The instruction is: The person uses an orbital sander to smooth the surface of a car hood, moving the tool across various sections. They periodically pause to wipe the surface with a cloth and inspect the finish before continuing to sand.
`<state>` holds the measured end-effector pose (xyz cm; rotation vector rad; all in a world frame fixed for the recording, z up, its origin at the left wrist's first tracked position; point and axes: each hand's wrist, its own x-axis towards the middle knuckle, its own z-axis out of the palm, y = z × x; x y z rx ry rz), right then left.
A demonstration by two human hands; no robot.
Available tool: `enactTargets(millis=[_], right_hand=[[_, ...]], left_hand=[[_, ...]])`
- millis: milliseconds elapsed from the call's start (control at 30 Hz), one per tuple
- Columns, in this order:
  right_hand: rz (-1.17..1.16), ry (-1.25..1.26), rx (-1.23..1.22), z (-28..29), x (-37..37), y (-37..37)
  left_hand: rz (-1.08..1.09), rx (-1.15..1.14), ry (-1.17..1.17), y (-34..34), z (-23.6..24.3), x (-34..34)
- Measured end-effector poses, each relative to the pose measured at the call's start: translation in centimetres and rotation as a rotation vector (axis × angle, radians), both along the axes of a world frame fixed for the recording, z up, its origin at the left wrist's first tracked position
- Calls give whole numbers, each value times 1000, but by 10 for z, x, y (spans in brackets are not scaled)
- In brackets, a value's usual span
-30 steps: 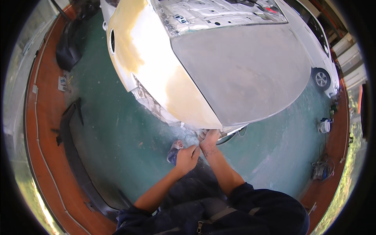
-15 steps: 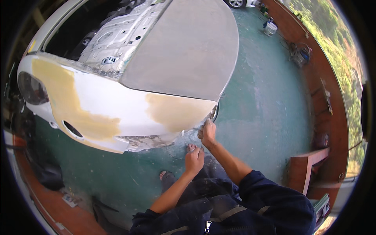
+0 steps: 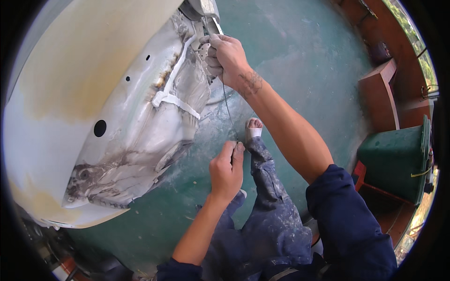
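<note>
My right hand (image 3: 227, 58) is raised beside the car body's corner, its fingers closed around a thin dark wire (image 3: 227, 100). Below it, nearer my body, my left hand (image 3: 227, 171) pinches the lower end of that wire between thumb and fingers. The wire hangs in a slight curve between both hands and also seems to run up past my right fingers towards a silver-grey part (image 3: 213, 23) on the car. What lies inside my right fist is hidden. To the left is the car body (image 3: 140, 93), bare and dirty, with a white sealant strip (image 3: 176, 70).
Yellowish filler patches (image 3: 93, 42) cover the white panel on the left. My foot (image 3: 254, 127) stands on the green floor (image 3: 290, 70) below the hands. At right are a red-brown bench (image 3: 380, 93) and a dark green bin (image 3: 393, 157).
The view has moved in closer to the car's open corner. My hands, close together before, are now farther apart, with the wire stretched between them; my right hand is higher.
</note>
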<state>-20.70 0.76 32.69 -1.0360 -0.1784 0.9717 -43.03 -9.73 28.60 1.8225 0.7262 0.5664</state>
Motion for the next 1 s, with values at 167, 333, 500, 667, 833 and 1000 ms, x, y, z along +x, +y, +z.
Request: enactTargets(millis=[167, 333, 500, 667, 833, 1000], right_hand=[[-127, -109, -49, -16, -10, 1], [-152, -109, -72, -14, -30, -5], [-57, -307, -407, -93, -1, -53], [25, -638, -736, -133, 54, -148], [207, -907, -1019, -115, 87, -222], [318, -1185, -945, -115, 183, -261]], left_hand=[[-45, 54, -29, 5, -12, -4], [-63, -33, 76, 14, -8, -20], [-240, 185, 349, 4, -22, -60], [-234, -6, 453, -14, 48, -133], [-175, 6, 542, -57, 18, -212], [-67, -599, 537, -64, 81, -210]])
